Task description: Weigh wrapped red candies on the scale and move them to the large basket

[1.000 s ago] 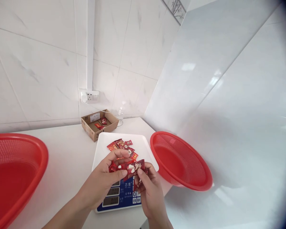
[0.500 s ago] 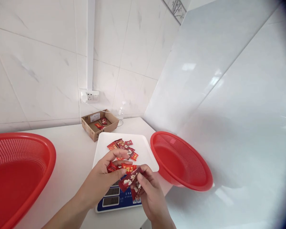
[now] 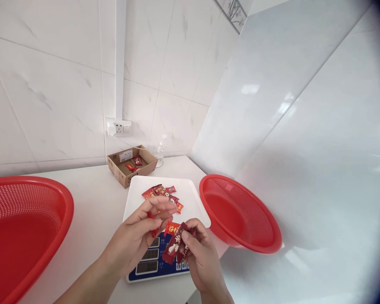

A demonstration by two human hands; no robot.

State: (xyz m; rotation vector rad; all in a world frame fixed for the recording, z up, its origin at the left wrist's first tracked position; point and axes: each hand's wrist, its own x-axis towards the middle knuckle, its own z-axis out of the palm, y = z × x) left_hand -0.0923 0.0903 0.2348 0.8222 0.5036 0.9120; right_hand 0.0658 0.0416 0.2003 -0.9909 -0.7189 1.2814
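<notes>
My right hand (image 3: 202, 253) pinches dark maroon candy packets (image 3: 172, 247) between thumb and fingers, with a bright red candy packet (image 3: 172, 228) among them. Close beside it, my left hand (image 3: 134, 236) is cupped around a red candy packet (image 3: 154, 232), mostly covered by the thumb and fingers. Both hands are over the front of a digital scale (image 3: 136, 204) with a white pan and a blue display panel. Several red and maroon candy packets (image 3: 160, 190) lie on the pan just beyond my fingertips, partly hidden by my left hand.
At the left stands a large red plastic basket (image 3: 66, 202); another red basket (image 3: 240, 211) sits right of the scale. Behind the scale is an open cardboard box (image 3: 123, 171) with a few packets inside. A clear plastic bottle (image 3: 161, 147) stands near the wall socket (image 3: 123, 128).
My left fingers have drawn back slightly from the packets in my right hand. The bright red packet they shared now stays with my right hand, and the maroon packet has tilted steeper.
</notes>
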